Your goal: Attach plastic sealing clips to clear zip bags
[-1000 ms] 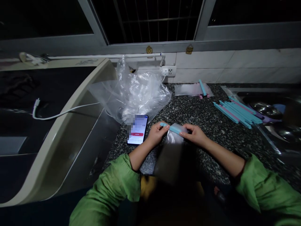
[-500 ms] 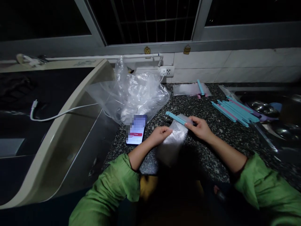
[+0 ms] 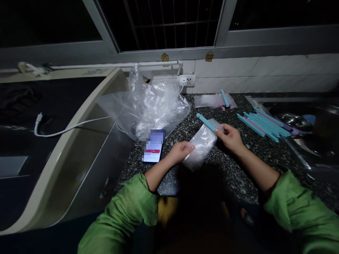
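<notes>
- Clear flat plastic bag (image 3: 200, 144) over the near middle of the speckled black stone counter (image 3: 238, 181), slanting between both hands; cannot tell if its lower end touches the stone.
- Light-blue narrow flat plastic strip (image 3: 206, 122) lies across the bag's upper end, its left end jutting past the bag's edge.
- Right hand (image 3: 231, 138): grip pinched, thumb on top, on the strip's right end and the bag's corner there.
- Left hand (image 3: 180, 152): grip pinched on the bag's left edge, lower down, apart from the strip.
- Dark-edged phone (image 3: 155, 153), screen lit, lies just left of the left hand.
- Crumpled sheet of clear plastic (image 3: 162, 104) heaped behind the phone.
- Loose pile of light-blue and pink strips (image 3: 265, 124) to the right, well apart from the right hand.
- Second clear bag (image 3: 206, 101) flat near the white tiled wall (image 3: 222, 67), blue strip (image 3: 225, 97) across it.
</notes>
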{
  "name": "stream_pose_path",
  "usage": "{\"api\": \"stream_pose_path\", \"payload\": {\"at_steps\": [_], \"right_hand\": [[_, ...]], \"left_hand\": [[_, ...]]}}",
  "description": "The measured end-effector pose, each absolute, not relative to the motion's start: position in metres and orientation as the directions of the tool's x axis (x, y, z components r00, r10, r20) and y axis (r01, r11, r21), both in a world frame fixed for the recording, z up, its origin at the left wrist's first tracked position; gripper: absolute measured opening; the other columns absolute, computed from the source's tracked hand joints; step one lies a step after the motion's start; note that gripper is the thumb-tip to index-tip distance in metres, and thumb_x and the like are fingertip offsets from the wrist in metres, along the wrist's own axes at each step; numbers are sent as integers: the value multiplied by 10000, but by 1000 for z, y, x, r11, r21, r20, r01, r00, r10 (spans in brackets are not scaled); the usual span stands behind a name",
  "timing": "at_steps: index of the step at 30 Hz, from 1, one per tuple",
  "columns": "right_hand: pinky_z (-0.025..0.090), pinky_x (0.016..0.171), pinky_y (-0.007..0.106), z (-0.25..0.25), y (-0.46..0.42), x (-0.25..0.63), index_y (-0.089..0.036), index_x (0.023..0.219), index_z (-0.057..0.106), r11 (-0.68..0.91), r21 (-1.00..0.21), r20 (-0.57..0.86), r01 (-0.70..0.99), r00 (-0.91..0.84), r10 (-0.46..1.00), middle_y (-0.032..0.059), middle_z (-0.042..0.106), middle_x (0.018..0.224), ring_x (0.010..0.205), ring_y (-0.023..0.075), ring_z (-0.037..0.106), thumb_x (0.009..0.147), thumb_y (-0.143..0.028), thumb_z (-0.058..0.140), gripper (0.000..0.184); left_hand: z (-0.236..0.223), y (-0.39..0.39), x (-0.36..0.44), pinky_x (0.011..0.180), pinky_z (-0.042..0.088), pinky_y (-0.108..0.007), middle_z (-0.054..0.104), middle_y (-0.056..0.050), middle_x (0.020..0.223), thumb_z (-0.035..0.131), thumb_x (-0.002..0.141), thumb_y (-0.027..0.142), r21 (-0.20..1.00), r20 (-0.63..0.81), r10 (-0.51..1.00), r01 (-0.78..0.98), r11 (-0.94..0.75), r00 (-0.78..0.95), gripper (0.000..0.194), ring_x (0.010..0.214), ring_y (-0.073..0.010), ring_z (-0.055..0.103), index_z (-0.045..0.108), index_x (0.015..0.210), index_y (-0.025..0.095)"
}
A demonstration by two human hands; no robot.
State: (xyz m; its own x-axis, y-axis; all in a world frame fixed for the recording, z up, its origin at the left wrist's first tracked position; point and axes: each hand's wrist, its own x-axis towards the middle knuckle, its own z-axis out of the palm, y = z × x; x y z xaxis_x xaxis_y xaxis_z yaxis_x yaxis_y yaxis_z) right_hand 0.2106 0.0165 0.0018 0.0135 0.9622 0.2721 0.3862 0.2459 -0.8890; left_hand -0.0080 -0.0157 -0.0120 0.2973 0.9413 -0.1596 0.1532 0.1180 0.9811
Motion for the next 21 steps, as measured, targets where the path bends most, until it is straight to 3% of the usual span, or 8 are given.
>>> {"api": "stream_pose_path", "payload": {"at_steps": [6,13,17,21], "right_hand": [[350,545,249,7,16,212,-194,701,559,257,-890,275,378,-5,961,-12,506,607,576,126,430,633,-567,623,385],[362,555,250,7,7,200,-177,671,583,187,-932,103,311,-268,958,-21,520,595,567,118,446,578,-546,680,393],[386,554,251,-2,6,195,-192,796,577,138,-969,105,204,-165,981,-27,541,636,578,119,466,566,-551,694,443],[364,479,237,-8,8,194,-203,835,544,24,-997,16,71,-111,994,-39,507,607,525,109,447,592,-610,646,485]], "left_hand": [[-10,-18,-7,447,273,-197,447,59,444,689,520,577,986,-152,935,115,121,322,458,448,-61,367,540,524,144],[-11,-15,7,545,366,-226,563,18,577,725,483,555,992,-110,945,-30,125,309,474,561,-102,473,610,647,126],[-11,-7,23,560,361,-234,541,23,560,687,571,520,999,-34,987,-33,40,159,399,562,-103,446,605,621,132],[-7,7,36,580,350,-234,472,30,551,620,694,436,981,185,982,65,-182,-46,328,585,-105,422,543,537,158]]}}
